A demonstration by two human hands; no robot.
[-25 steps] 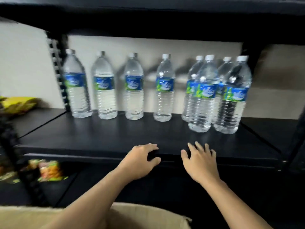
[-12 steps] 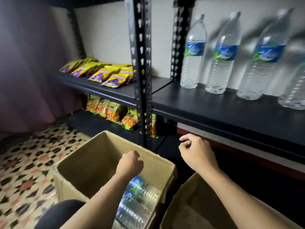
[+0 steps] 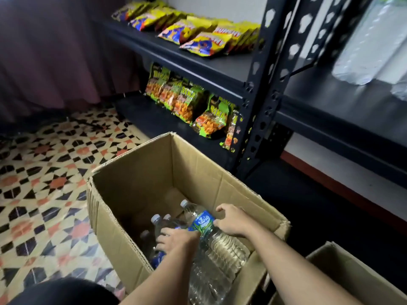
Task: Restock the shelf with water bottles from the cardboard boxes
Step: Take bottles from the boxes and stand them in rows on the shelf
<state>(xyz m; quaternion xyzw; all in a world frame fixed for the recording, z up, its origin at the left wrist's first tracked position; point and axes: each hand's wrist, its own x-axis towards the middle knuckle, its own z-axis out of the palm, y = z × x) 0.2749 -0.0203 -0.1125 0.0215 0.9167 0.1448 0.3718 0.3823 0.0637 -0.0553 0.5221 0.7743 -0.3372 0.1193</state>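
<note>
- Head view: an open brown cardboard box (image 3: 154,172) stands on the patterned tile floor (image 3: 44,183), just in front of the black metal shelf (image 3: 330,102).
- A clear plastic water bottle with a blue-green label (image 3: 201,222) lies tilted inside the box. Its white cap points up and away, and its base is toward the near wall.
- The right hand (image 3: 232,221) is at that bottle's right side, with its fingers (image 3: 217,222) and thumb curved onto the label area and clasping it.
- The left hand (image 3: 176,239) reaches into the box beside the same bottle. Its fingers (image 3: 161,236) curl down over the other capped clear bottles (image 3: 156,219) lying lower in the box (I cannot tell whether they actually grip one).
- A second brown cardboard box (image 3: 352,278) sits at the lower right, partly cut off by the frame.
- Blurred upright clear bottles (image 3: 363,51) stand on the shelf at the upper right.
- On the neighbouring rack to the left, yellow snack bags (image 3: 204,44) lie on the upper board and green-and-orange snack bags (image 3: 187,102) lean on the board below.
- A dark purple curtain (image 3: 55,51) hangs at the left.
</note>
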